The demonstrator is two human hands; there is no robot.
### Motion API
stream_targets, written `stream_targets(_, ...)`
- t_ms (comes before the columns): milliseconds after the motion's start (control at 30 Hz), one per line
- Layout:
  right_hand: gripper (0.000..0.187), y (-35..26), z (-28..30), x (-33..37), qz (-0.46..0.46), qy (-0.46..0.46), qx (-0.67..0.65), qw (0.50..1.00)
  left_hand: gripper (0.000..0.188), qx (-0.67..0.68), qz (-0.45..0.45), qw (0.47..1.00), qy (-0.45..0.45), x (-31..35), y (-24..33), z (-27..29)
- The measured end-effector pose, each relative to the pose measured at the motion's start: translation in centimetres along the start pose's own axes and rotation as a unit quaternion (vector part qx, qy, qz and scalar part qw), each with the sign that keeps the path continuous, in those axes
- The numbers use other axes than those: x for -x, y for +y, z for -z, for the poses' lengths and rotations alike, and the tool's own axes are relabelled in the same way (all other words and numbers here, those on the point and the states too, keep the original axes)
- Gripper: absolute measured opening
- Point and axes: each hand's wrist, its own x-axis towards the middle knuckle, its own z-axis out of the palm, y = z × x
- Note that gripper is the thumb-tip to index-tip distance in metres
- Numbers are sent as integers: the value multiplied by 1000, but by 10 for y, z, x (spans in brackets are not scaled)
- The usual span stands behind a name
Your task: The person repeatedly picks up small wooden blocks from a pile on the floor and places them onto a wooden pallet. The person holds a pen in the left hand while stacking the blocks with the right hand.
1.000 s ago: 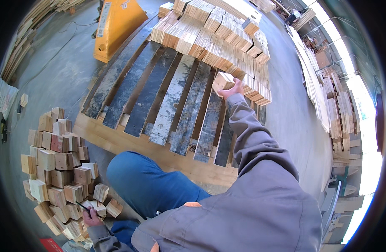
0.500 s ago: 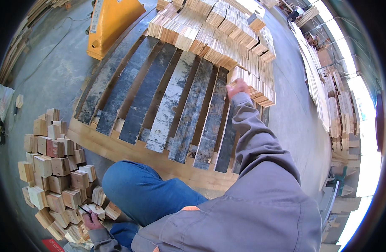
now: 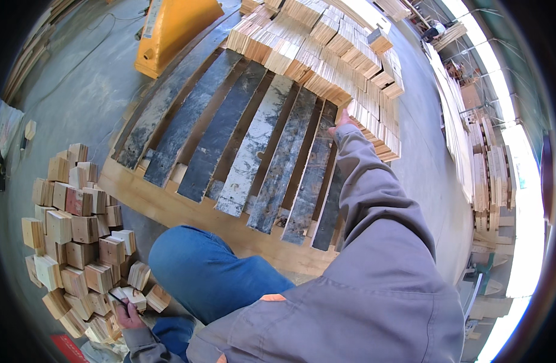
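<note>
My right hand (image 3: pixel 344 123) reaches out over the slatted wooden pallet (image 3: pixel 253 151), against the near end of a row of thin wood pieces (image 3: pixel 374 124). Its thumb stands apart from the fingers, and I see nothing held there. At lower left, my left hand (image 3: pixel 129 317) is closed on a thin black pen-like stick (image 3: pixel 117 298). That hand is beside a heap of small plywood blocks (image 3: pixel 84 230). Neat rows of thin wood pieces (image 3: pixel 302 45) cover the pallet's far part; its near slats are bare, dark and scuffed, with gaps between them.
A yellow metal machine part (image 3: pixel 175 36) stands beyond the pallet's left side. One loose block (image 3: pixel 379 40) sits atop the stacked rows. My bent knee (image 3: pixel 196 266) is close to the pallet's near edge. Long boards (image 3: pixel 447 115) and stacked timber (image 3: pixel 489 169) line the right side.
My right hand has shifted slightly along the end of the row, and its thumb has come away from the wood. The left hand still holds the stick. The whole view has shifted slightly.
</note>
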Motion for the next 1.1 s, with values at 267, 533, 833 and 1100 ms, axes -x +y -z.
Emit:
stream_targets(267,80,-61,-39,32,150,31,-27,988,22,-115,-37,992,36,14,32,14)
stream_targets(533,53,-198,-40,135,417,49,-141,896,21,-55,7,997,45,25,98,30)
stream_targets(833,76,-461,-61,409,650,-67,-155,741,18,19,-122,985,124,41,123,50)
stream_targets(1100,97,-600,-110,584,692,-78,-104,710,20,72,-150,973,161,62,117,83)
